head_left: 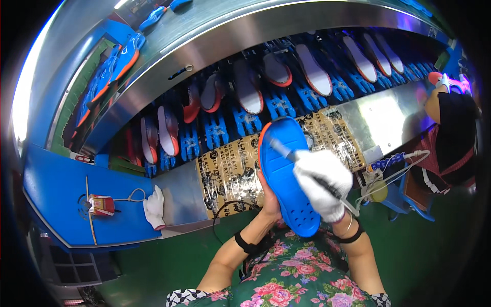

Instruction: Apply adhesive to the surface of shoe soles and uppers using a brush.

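Note:
In front of my body is a blue shoe sole (287, 187) with an orange edge along its upper left side, tilted with its inner face toward me. My bare left hand (270, 198) grips the sole's left edge, its fingers mostly hidden behind. A white knit glove covers my right hand (325, 179), which is closed round a thin brush (282, 150). The pale brush tip lies over the upper part of the sole's face; whether it touches is too blurred to tell.
Beyond my hands, several shoes with pale bottoms (249, 89) sit toe-down among blue clamps (312, 97). The metal ledge carries printed tape (230, 176). A loose white glove (154, 207) and a red-and-white box (102, 205) lie left. Another person (450, 138) is at the right.

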A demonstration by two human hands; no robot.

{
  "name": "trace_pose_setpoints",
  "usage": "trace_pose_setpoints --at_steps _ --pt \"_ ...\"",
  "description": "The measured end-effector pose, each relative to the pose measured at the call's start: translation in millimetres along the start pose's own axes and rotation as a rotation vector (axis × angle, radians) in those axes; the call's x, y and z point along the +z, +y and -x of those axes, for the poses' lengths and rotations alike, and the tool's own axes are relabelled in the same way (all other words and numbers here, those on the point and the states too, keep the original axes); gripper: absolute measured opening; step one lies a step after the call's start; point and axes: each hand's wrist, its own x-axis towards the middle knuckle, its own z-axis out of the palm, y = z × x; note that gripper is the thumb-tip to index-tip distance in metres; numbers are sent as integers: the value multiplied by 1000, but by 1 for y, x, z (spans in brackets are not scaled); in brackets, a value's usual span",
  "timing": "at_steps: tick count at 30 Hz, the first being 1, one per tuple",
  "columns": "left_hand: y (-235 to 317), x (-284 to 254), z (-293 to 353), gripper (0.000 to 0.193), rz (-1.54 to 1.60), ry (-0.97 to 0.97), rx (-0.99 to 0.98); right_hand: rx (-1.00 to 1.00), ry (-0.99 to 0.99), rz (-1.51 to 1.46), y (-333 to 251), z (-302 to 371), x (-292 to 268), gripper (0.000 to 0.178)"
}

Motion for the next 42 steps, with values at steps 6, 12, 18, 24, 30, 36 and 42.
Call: trace_pose_setpoints --at_steps 6,12,18,24,30,36,42 --pt "4 -18 -14 110 -20 59 -89 -212 -186 50 9 2 9 29" --pt "12 -18 -26 112 0 -8 59 -40 -125 -72 22 -6 -4 22" --pt "17 -27 -26 112 -19 -21 34 -46 -237 -227 19 6 -5 24" --pt "13 -50 -27 113 -34 298 -98 -200 -252 -56 20 17 3 28" --pt "32 -33 -34 116 -62 -11 7 -12 -182 -182 34 16 -11 20" --pt "35 -33 -43 120 147 -284 -28 48 -274 -354 17 28 -6 16" --pt "39 -30 -49 120 107 -186 3 -138 -298 17 18 39 -9 28"
